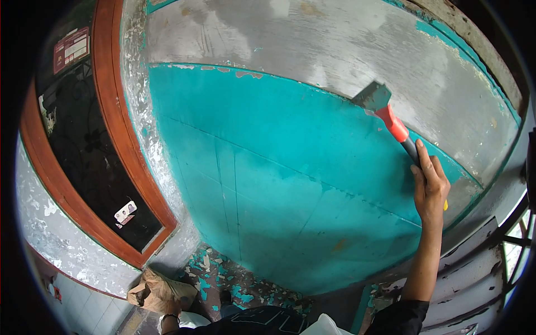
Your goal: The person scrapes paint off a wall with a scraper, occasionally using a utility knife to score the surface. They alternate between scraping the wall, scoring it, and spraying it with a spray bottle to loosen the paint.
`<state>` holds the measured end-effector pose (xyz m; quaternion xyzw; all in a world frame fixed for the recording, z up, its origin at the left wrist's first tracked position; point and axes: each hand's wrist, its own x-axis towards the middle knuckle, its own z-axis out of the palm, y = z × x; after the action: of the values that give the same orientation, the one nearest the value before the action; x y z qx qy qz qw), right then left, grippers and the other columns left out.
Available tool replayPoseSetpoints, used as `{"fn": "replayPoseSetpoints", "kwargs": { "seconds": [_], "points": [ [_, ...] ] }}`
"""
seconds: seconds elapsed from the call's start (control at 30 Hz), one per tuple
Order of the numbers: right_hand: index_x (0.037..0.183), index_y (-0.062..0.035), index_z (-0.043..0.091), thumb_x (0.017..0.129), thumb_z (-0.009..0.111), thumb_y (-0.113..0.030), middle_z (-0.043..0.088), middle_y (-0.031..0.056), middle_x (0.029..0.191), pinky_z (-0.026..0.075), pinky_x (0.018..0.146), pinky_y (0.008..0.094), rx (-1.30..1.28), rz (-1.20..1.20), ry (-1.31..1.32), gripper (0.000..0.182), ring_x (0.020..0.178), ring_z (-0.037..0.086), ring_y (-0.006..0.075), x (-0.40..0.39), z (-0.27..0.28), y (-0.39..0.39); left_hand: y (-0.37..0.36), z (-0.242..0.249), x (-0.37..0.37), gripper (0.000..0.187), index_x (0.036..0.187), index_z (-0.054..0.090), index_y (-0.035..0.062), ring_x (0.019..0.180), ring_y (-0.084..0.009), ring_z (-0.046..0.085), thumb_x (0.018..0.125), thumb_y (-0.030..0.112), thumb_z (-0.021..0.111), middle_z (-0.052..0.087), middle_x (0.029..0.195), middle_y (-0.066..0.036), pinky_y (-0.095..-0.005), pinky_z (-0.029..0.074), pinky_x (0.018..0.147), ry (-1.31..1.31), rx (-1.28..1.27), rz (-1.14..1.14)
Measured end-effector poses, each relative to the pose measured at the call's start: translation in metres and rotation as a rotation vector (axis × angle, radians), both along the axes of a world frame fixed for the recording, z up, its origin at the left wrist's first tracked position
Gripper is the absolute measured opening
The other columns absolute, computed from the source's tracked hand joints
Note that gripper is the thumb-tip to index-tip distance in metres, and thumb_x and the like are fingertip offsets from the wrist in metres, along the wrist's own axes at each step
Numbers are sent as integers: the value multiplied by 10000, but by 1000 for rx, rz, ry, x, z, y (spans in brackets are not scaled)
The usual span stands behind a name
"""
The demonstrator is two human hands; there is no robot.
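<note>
My right hand [431,181] is closed round the handle of a paint scraper [396,125], which has a wide metal blade and a red and black grip. The blade lies against the wall where the turquoise paint [279,145] meets the stripped grey band [268,42]. A yellow tip [445,205] pokes out behind my palm. Low in the view, my left hand [173,307], with a dark band at the wrist, overlaps a crumpled brown bag [151,287]; its fingers are hard to make out.
Turquoise and pale paint flakes [240,293] litter the floor at the wall's foot. To the left stands a wooden frame [120,111] round a dark pane with stickers [125,212]. Whitish corrugated sheets [469,273] and a dark metal grille [516,240] are at lower right.
</note>
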<state>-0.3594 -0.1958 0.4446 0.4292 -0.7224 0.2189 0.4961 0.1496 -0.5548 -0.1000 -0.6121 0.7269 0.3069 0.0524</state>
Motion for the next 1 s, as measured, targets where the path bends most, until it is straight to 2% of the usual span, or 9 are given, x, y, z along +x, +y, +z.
{"fn": "replayPoseSetpoints", "kwargs": {
  "seconds": [0.07, 0.13, 0.2, 0.43, 0.53, 0.67, 0.77, 0.83, 1.0],
  "points": [
    [1324, -207, 597, 791, 707, -20, 440, 73, 710, 445, 583, 321, -13, -11, -29, 576, 586, 469, 204, 1, 2, -12, 0, 0, -12, 560, 1385, 463, 52, 1231, -421, 505, 946, 397, 506, 520, 1328, -279, -467, 403, 1036, 12, -3, -11],
    [1303, -219, 614, 790, 706, -25, 465, 74, 715, 454, 589, 340, 47, -13, 47, 556, 587, 490, 215, 8, 4, -42, -3, 27, -44, 538, 1385, 458, 55, 1238, -404, 507, 947, 362, 515, 529, 1319, -276, -459, 409, 1029, 150, -46, -133],
    [1292, -222, 622, 789, 704, -26, 481, 73, 717, 460, 590, 348, 37, -31, 47, 546, 589, 503, 224, 14, 10, -50, -5, 44, -65, 531, 1385, 458, 55, 1238, -398, 509, 951, 357, 510, 533, 1317, -274, -456, 411, 1027, 198, -76, -110],
    [1300, -212, 617, 809, 685, -11, 522, 77, 731, 473, 593, 341, 6, 6, -24, 536, 606, 525, 219, 13, 9, -60, 0, 22, -56, 589, 1395, 432, 2, 1218, -409, 514, 954, 389, 471, 547, 1290, -270, -454, 406, 1025, 328, -143, -62],
    [1304, -213, 614, 811, 687, -14, 527, 74, 729, 478, 594, 352, -2, -100, -24, 537, 607, 527, 219, 18, 13, -72, 1, 43, -78, 584, 1393, 429, -11, 1195, -409, 528, 950, 366, 478, 562, 1267, -270, -453, 412, 1014, 345, -180, -68],
    [1334, -248, 585, 815, 696, -69, 534, 69, 751, 472, 588, 365, 18, -30, 32, 560, 607, 528, 219, 9, 5, -52, -5, 63, -91, 573, 1394, 426, -12, 1172, -404, 539, 945, 339, 485, 568, 1250, -273, -453, 418, 1004, 423, -163, -156],
    [1328, -253, 586, 818, 693, -80, 517, 74, 744, 460, 575, 372, 32, -56, 40, 549, 601, 528, 234, 11, 10, -67, -2, 56, -97, 544, 1375, 440, -3, 1177, -400, 533, 947, 330, 490, 561, 1272, -248, -450, 430, 990, 401, -194, -118],
    [1313, -248, 596, 817, 698, -87, 511, 69, 731, 456, 573, 382, 43, -50, 88, 531, 601, 538, 243, 18, 17, -93, -12, 18, -98, 539, 1377, 442, 12, 1189, -396, 528, 950, 337, 490, 557, 1282, -239, -449, 428, 993, 445, -149, -164],
    [1302, -258, 606, 814, 704, -91, 524, 60, 726, 462, 569, 388, 60, -27, 100, 525, 604, 548, 239, 25, 15, -92, 0, 23, -77, 566, 1412, 418, 78, 1234, -395, 502, 947, 392, 492, 528, 1335, -222, -452, 420, 1009, 354, -130, -112]
  ]
}}
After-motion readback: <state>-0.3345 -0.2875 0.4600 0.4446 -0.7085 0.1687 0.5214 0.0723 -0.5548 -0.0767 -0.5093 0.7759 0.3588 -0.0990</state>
